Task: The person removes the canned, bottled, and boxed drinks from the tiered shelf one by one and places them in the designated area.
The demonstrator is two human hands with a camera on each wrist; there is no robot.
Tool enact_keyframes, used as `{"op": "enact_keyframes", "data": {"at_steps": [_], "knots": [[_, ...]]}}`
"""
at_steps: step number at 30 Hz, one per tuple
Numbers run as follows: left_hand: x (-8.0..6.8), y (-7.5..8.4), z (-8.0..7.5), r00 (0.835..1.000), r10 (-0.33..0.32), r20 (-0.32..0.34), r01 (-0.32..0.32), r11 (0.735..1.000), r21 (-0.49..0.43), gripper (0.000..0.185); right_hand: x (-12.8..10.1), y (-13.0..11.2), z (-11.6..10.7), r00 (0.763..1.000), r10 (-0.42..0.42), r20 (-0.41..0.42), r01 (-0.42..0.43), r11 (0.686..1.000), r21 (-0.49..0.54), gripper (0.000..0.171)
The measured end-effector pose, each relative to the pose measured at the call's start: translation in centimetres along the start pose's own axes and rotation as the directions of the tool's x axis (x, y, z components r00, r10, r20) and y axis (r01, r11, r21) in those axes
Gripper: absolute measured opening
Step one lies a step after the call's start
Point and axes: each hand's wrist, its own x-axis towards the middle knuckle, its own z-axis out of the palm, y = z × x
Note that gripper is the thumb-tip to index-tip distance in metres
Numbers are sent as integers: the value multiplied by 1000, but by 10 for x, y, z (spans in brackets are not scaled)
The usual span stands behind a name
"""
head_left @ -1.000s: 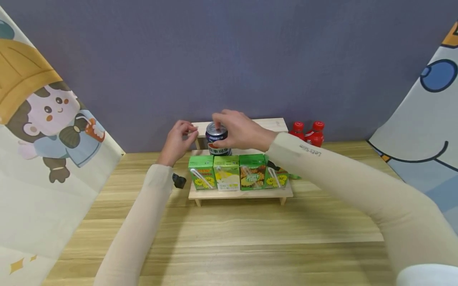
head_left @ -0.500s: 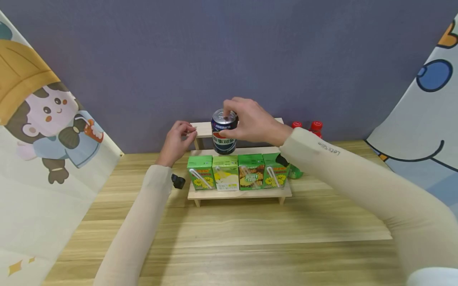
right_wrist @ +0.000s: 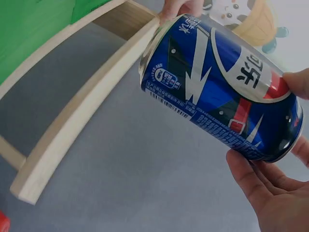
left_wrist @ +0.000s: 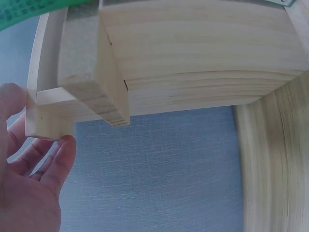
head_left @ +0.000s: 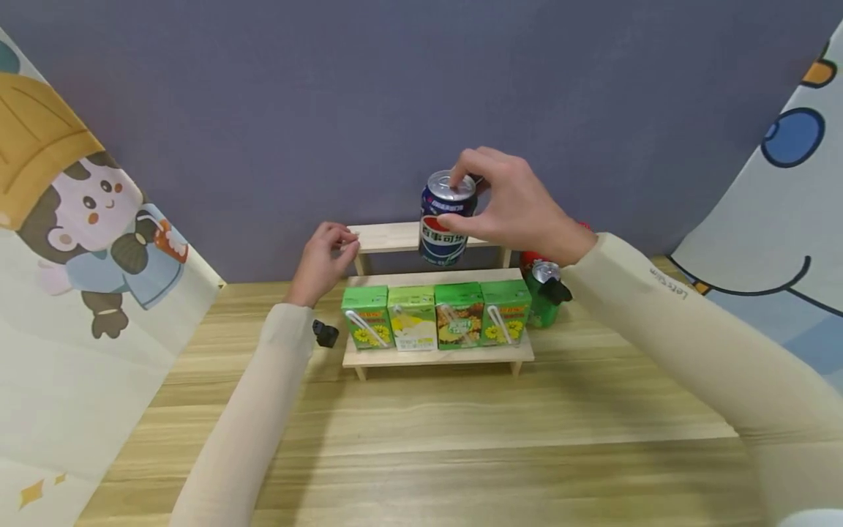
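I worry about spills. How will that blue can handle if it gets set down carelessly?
The blue can, gripped near its top by the right hand, is a smooth cylinder, so on its side it would likely roll. Its glossy printed wall probably feels slippery. Upright it looks fairly tall for its base, so a knock might tip it.

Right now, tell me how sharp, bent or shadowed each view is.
Head view: even light, soft arm shadows on the table, side banners bowed by the wide lens, can in the right hand sharp. Left wrist view: shelf edges curved, table at the right smeared, left hand close and soft. Right wrist view: can print crisp, small glare on its rim.
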Motion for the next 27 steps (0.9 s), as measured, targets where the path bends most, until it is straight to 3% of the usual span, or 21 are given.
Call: {"op": "enact_keyframes", "data": {"at_steps": [14, 27], "knots": [[1, 2, -1, 1000, -2, 0, 2, 1000, 5, 20, -38, 7, -59, 980, 138, -142, -150, 986, -75, 38], [-1, -1, -5, 1000, -17, -2, 17, 1000, 9, 21, -88, 25, -79, 962, 182, -201, -218, 961, -172, 41]]}}
